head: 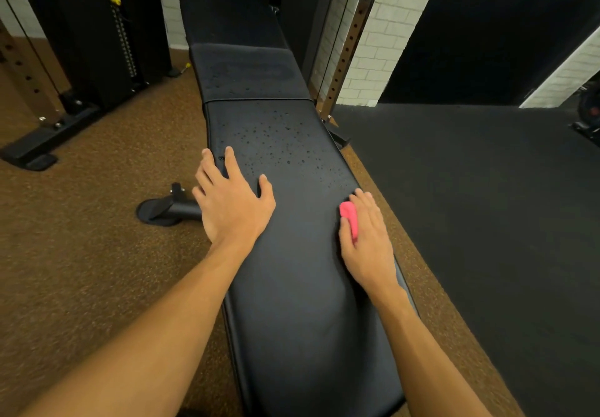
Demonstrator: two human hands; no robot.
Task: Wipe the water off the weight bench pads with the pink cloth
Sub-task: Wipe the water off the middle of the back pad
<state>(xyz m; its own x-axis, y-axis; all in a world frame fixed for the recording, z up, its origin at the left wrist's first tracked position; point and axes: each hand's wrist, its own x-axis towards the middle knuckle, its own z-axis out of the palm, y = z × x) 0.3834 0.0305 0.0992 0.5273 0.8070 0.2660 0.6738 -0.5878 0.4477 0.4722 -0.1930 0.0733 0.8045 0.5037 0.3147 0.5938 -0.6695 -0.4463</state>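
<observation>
Because both forearms reach in from the near edge, the person seems to stand at the foot of the long pad (302,303), whose near stretch looks dry and dull. The left hand (232,202) lies flat on the pad's left edge with straight, spread fingers and holds nothing; it probably serves as a brace so the body can lean forward over the bench. The right hand (368,235) rests on the right edge, thumb and fingers curled round the bunched pink cloth (349,218), pressing it onto the vinyl. Starting at the edge would suit a stroke that sweeps across rather than pushing water onto the floor. Just beyond both hands the water droplets (276,144) bead over the far part of this pad, so the wiping has most of its work ahead. Past the seam, the middle pad (250,72) shows more drops and a dull wet smear, and the far pad (227,14) is too dark to judge. A bench foot (168,210) sits on the brown floor (81,238) to the left, with a weight stack (121,37) farther back.
</observation>
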